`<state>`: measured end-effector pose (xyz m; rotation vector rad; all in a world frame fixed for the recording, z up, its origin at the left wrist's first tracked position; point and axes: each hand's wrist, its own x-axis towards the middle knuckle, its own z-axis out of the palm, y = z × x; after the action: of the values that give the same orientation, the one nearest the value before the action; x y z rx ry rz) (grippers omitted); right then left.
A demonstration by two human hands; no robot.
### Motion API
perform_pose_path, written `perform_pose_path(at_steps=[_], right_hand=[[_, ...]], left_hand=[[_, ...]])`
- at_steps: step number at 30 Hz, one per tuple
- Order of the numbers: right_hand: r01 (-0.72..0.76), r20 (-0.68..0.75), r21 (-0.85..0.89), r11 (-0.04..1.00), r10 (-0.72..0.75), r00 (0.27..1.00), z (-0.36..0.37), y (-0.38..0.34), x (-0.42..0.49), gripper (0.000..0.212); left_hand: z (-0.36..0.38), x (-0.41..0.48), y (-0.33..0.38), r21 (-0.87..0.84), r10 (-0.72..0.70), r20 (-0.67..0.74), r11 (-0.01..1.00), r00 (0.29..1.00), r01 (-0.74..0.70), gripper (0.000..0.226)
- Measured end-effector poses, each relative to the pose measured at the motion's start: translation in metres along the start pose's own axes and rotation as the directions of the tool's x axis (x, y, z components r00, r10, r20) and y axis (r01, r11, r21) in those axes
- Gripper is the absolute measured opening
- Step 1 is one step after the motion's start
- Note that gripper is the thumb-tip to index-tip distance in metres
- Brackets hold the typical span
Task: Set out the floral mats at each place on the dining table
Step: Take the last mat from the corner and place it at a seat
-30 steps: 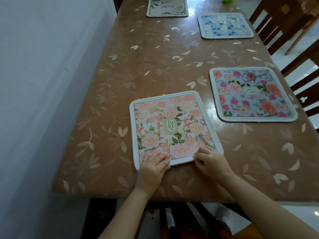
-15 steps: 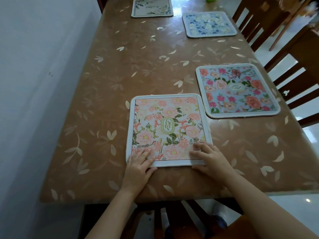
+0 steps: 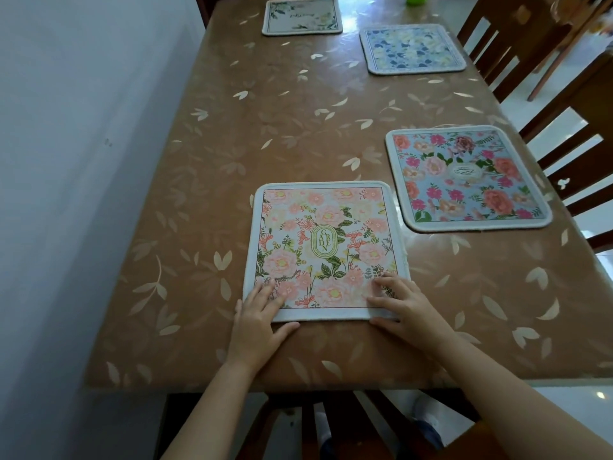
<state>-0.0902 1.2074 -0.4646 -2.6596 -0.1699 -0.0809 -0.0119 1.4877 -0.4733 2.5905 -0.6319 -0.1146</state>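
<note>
Both hands lie flat and open, pinching nothing. The left hand (image 3: 258,313) and right hand (image 3: 403,305) press the near corners of the pink Garden mat (image 3: 323,247). Slide it gently so its edge lines up with the table (image 3: 199,200) edge. Past the right hand lie the blue rose mat (image 3: 464,180), then the blue mat (image 3: 413,49) and the white mat (image 3: 302,16).

White wall (image 3: 83,161), wooden chairs (image 3: 564,134), glossy pale floor (image 3: 547,400)

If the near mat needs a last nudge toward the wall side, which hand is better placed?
Probably the right hand: it lies flat on the near mat's right corner, so it could push it wallward. The left hand sits on the wall-side corner and would have to pull.
</note>
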Motion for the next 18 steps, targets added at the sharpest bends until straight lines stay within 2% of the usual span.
perform_pose_path(at_steps=[15, 18], right_hand=[[-0.023, -0.04, 0.013, 1.0, 0.023, 0.999, 0.001, -0.002, -0.001, 0.034], [0.075, -0.078, 0.003, 0.997, -0.074, 0.994, -0.001, -0.008, 0.002, 0.031]], left_hand=[[-0.001, -0.004, -0.003, 0.012, 0.047, -0.054, 0.999, 0.997, -0.047, 0.044], [-0.002, -0.005, -0.005, 0.03, 0.092, -0.06, 0.995, 0.994, -0.091, 0.04]])
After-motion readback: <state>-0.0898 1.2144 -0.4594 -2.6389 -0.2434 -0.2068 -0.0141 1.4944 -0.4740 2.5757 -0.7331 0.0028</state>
